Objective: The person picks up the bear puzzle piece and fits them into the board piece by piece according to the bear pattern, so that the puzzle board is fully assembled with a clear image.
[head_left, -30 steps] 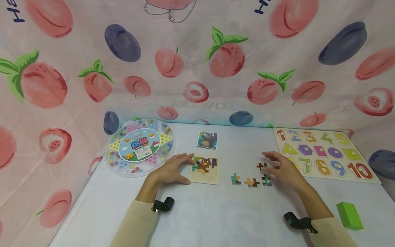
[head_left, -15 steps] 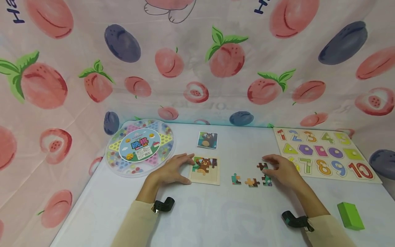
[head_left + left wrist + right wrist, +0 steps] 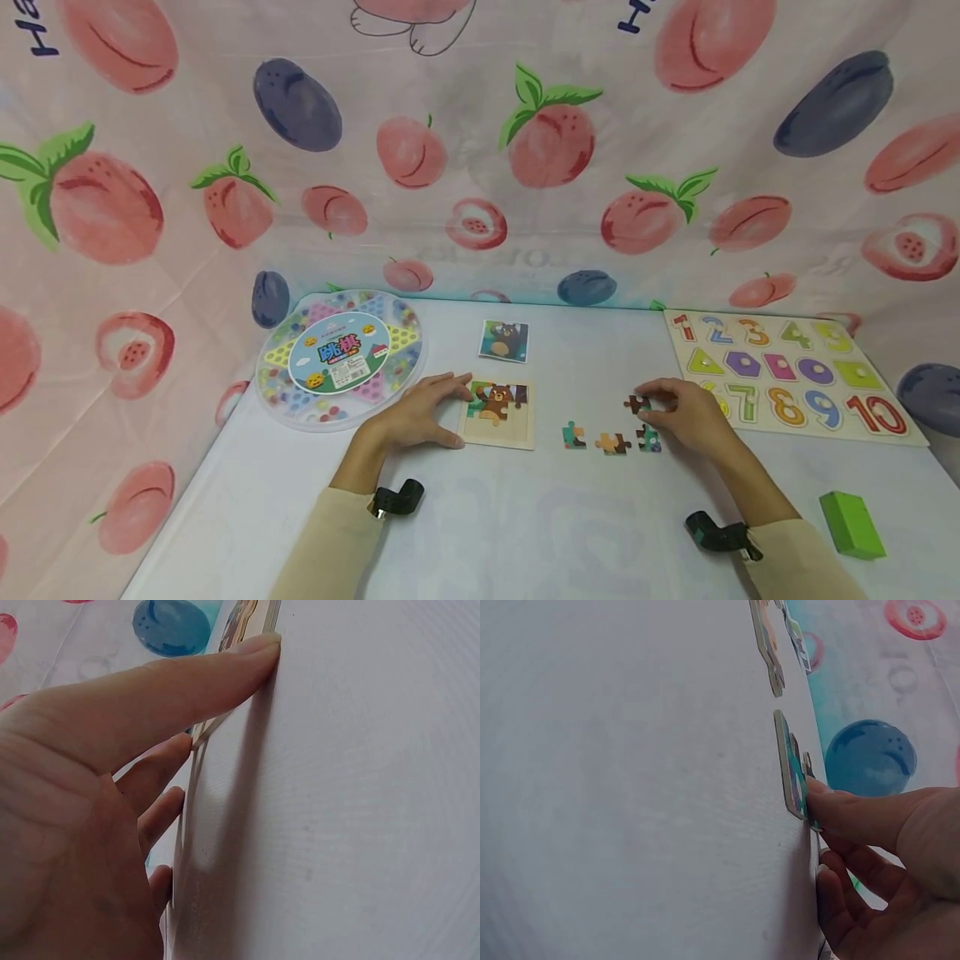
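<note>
Taking the wooden puzzle tray [image 3: 495, 434] as the middle of a clock face, twelve pointing away from me, my left hand [image 3: 415, 412] lies at nine o'clock. Its fingers are spread rather than clenched, the thumb touching the tray's near corner at about seven, the forefinger at the far corner at about ten. Bear picture pieces [image 3: 495, 402] fill the upper part of the tray; bare wood shows along the bottom.

At three o'clock my right hand [image 3: 687, 414] pinches a dark brown jigsaw piece [image 3: 633, 403] between thumb and forefinger; I can't tell whether it is off the table [image 3: 555, 521]. Just beside that piece, at its six o'clock, lies a dark green piece [image 3: 648, 440]. Going from there toward nine come an orange-and-brown piece [image 3: 615, 444], then a green-and-orange one [image 3: 573, 436], all well apart from the tray.

A bear picture card [image 3: 504, 341] sits at the tray's twelve. A round Chinese checkers set [image 3: 340, 350] is at ten, beyond my left hand; a number-and-shape board [image 3: 761, 384] lies past my right hand, between two and three. A green block [image 3: 852, 525] stands out at four.
</note>
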